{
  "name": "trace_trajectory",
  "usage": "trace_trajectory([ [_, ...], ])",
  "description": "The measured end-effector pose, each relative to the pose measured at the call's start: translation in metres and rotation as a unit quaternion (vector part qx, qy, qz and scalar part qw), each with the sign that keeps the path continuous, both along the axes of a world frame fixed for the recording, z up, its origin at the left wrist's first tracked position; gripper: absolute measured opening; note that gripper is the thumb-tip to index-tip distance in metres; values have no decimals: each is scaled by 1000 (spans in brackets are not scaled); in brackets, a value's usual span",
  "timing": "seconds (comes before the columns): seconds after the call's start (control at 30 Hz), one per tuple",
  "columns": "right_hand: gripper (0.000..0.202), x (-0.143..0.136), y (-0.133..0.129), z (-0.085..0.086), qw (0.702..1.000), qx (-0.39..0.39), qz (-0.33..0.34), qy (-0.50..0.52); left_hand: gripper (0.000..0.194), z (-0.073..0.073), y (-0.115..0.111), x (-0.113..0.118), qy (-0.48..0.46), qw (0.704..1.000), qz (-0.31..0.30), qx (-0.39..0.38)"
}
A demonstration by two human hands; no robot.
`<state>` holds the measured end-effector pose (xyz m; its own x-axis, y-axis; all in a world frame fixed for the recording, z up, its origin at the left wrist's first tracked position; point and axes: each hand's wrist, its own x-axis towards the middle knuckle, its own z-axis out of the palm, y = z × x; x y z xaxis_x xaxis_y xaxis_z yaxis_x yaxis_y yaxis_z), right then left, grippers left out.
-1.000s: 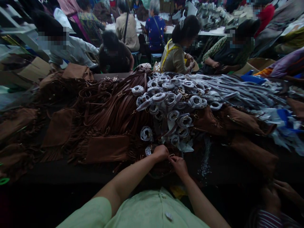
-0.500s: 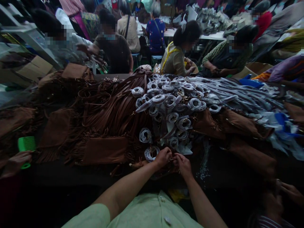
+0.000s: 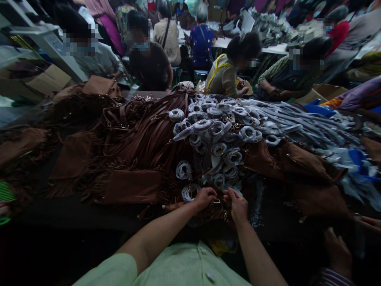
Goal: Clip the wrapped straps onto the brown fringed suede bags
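Observation:
My left hand [image 3: 204, 199] is closed, its fingertips pinched at a small gold-coloured metal ring [image 3: 216, 201]. To its right, my right hand [image 3: 239, 205] has thumb and fingers pressed together; what they grip, if anything, I cannot make out. A gold-coloured metal clasp [image 3: 225, 215] hangs just below it. Under both hands lies a brown bag [image 3: 175, 206], partly hidden by my left forearm. Beside my left hand rests a coiled strap [image 3: 190, 193] in clear plastic wrap. More wrapped strap coils [image 3: 219, 180] are heaped beyond the hands.
Brown fringed bags [image 3: 132, 186] and loose brown straps [image 3: 149, 139] cover the left. Long wrapped straps [image 3: 294, 115] and more bags [image 3: 324, 198] lie to the right. A neighbour's hand holds a green comb [image 3: 6, 192]. Another person's hand [image 3: 337, 248] is at lower right. Several people sit opposite.
My hands have moved apart, with the metal ring now showing between them. The green comb has moved left toward the frame's edge. The view has shifted slightly.

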<state>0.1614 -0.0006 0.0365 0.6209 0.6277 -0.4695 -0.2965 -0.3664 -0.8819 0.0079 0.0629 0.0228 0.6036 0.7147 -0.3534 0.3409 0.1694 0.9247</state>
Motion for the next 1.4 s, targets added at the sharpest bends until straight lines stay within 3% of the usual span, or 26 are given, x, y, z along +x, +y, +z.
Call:
trace_trajectory([
  [0.13, 41, -5, -7, 0, 981, -47, 173, -76, 19, 0, 1, 0, -9, 1000, -14, 8],
  [0.23, 37, -9, -13, -1, 961, -62, 241, -119, 20, -4, 1, -2, -22, 1000, -1, 1],
  [0.33, 39, -10, -15, -3, 954, -67, 263, -123, 27, -6, 2, -5, -31, 999, 22, 5],
  [0.5, 40, -9, -14, -4, 948, -74, 283, -122, 20, -5, 3, -7, -21, 999, -13, 33],
  [0.87, 36, -6, -15, -11, 935, -81, 323, -124, 22, -12, 2, -8, -15, 999, -16, 33],
  [1.17, 34, -2, -13, -7, 918, -70, 371, -122, 27, -27, 3, -6, -30, 999, -23, -26],
  [1.4, 36, -2, -12, -8, 908, -90, 389, -126, 26, -31, 4, -7, -43, 999, -22, -25],
])
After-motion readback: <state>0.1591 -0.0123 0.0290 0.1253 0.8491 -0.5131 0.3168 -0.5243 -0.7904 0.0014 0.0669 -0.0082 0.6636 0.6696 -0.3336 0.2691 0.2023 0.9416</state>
